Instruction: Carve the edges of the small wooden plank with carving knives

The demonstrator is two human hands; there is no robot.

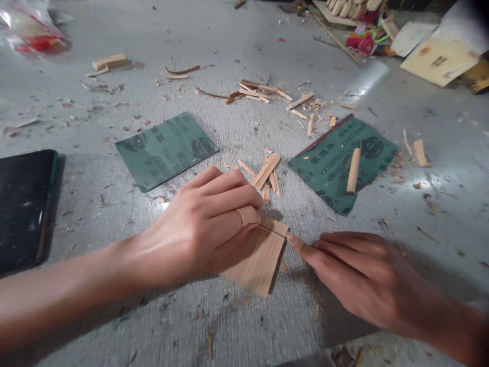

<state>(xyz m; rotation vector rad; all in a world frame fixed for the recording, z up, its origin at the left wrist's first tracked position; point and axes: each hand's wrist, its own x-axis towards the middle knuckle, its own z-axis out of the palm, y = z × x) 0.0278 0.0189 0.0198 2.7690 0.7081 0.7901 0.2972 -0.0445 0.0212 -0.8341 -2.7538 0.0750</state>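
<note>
My left hand point(206, 224) is closed over a small flat piece of light wood point(254, 265), its fingers bent and pressing on the upper part. A tan bandage point(248, 216) wraps one finger. Along the wood's far edge runs a thin strip point(275, 224), set off by a dark line. With one outstretched fingertip, my right hand point(355, 275) touches the right end of that line; its other fingers lie loosely bent beside it, and nothing shows in them. Just beyond the wood is a small pile of split wood sticks point(266, 171).
Green sandpaper sheets lie left point(166, 150) and right point(328, 168); a wooden-handled tool point(353, 171) rests on the right one. A dark phone or tablet point(23, 209) lies far left. Wood scraps point(263, 92), a wood block point(110, 62), a plastic bag point(30, 28) and a cream box point(443, 56) are farther back.
</note>
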